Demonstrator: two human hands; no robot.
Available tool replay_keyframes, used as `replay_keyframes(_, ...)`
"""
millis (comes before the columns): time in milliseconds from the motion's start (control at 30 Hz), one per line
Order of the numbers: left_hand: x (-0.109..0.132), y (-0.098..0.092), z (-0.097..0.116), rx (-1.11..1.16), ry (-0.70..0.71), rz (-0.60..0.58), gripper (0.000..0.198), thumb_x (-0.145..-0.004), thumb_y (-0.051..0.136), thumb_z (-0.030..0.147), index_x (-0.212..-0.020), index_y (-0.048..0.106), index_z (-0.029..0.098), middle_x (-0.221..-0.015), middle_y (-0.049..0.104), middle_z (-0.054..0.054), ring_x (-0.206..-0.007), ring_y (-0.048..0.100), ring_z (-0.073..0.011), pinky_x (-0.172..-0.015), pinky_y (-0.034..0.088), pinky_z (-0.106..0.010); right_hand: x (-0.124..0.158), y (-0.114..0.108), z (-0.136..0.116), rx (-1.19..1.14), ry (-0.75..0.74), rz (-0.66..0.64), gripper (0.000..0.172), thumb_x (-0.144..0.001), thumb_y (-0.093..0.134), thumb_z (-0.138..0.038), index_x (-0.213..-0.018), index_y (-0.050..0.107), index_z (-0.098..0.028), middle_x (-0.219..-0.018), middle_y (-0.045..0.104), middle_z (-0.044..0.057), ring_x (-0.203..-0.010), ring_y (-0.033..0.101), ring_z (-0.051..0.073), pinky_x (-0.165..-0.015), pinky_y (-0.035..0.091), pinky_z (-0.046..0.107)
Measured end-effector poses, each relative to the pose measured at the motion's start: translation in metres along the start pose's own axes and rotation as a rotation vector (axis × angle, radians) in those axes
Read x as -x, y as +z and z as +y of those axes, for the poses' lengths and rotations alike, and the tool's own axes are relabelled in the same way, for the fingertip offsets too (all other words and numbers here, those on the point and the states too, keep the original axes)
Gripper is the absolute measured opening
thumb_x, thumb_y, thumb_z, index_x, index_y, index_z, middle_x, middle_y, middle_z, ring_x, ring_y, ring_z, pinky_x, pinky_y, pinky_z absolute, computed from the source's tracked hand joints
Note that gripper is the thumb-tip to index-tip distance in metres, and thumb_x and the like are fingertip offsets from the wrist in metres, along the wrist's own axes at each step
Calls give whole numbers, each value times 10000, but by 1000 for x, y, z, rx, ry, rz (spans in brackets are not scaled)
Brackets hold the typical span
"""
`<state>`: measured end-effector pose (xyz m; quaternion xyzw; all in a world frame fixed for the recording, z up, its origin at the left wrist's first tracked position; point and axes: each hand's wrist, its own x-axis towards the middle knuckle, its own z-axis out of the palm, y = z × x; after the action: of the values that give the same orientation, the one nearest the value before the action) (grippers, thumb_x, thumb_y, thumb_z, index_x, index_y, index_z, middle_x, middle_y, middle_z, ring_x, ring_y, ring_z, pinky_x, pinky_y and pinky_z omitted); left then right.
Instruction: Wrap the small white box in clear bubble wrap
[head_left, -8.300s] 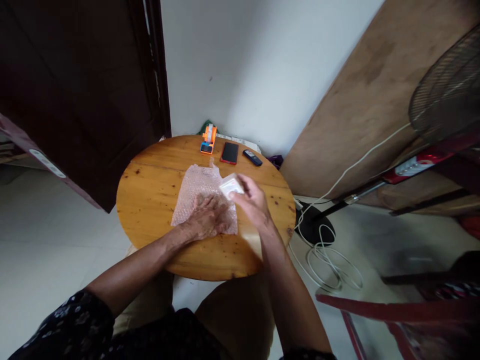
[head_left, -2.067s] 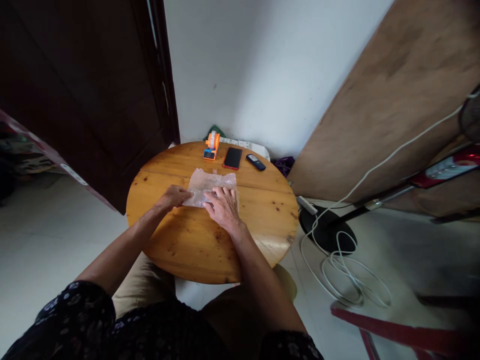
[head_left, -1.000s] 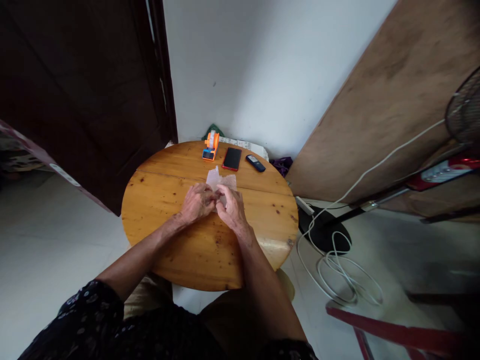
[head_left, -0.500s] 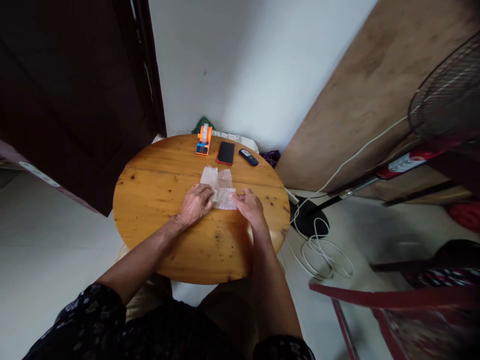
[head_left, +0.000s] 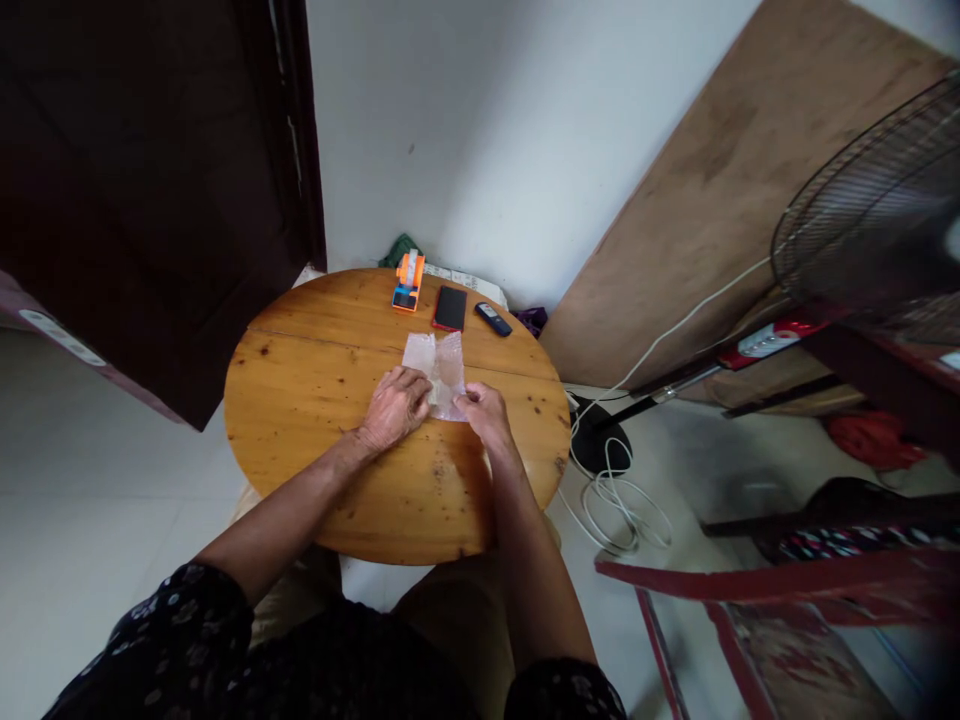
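Observation:
A folded piece of bubble wrap (head_left: 442, 368) lies in the middle of a round wooden table (head_left: 315, 400). My left hand (head_left: 396, 405) rests on its near left edge, fingers curled down onto it. My right hand (head_left: 481, 414) pinches its near right corner and lifts that side a little. The white box seen earlier is hidden, apparently inside the wrap.
At the table's far edge stand an orange tape dispenser (head_left: 407, 281), a dark phone in a red case (head_left: 450, 307) and a small dark handset (head_left: 493, 318). To the right are a fan (head_left: 862, 230) with its base, a coiled white cable (head_left: 622, 500) and a red chair (head_left: 750, 610).
The bubble wrap has been folded from a wide sheet into a narrow packet around the white box. My right hand has moved left, back onto the wrap's right corner.

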<state>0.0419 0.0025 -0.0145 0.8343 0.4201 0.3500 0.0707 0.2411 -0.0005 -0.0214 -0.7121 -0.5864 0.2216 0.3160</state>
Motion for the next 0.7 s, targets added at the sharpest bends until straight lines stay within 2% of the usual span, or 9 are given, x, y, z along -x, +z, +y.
replay_keyframes(100,0,-2,2,-22,-4,-7,231,-875,554,146,-1019,729,193,-1122,714,-96,-1065,576,-262,-905,453,-403,1,-3,-6,26,19,7,169,-758,613,-332,-823,703,-204,-732,691,-23,-696,603,149,-643,435,234)
replay_keyframes(233,0,-3,4,-37,-3,-14,214,-882,563,163,-1005,734,204,-1122,719,-86,-1061,562,-265,-898,441,-412,7,-10,-24,152,13,67,135,-791,583,-295,-826,685,-213,-763,698,-1,-706,600,160,-643,404,250)
replay_keyframes(367,-1,-4,5,-48,-2,-11,197,-886,571,182,-987,737,210,-1119,723,-80,-1052,551,-266,-887,433,-415,14,-11,-42,194,-84,121,155,-837,551,-311,-811,677,-225,-689,673,0,-644,569,160,-632,382,262)
replay_keyframes(500,-2,-4,7,-26,-11,-20,191,-889,575,190,-988,737,207,-1105,731,-73,-1045,553,-263,-872,439,-403,13,0,-53,7,-152,116,176,-811,566,-355,-753,656,-216,-672,662,3,-638,578,162,-635,415,266)
replay_keyframes(600,-3,-4,8,32,-38,-25,204,-890,545,161,-975,728,192,-1073,730,-82,-1019,566,-251,-893,454,-391,10,10,-57,-193,-116,71,185,-775,579,-378,-754,646,-207,-687,663,7,-634,587,161,-607,444,264)
replay_keyframes(700,-5,-2,7,131,-102,-16,236,-851,570,148,-1047,699,177,-1059,717,-95,-1013,578,-251,-920,476,-390,11,15,-57,-366,-55,-19,241,-762,590,-423,-807,656,-195,-658,643,-3,-557,550,143,-537,441,256)
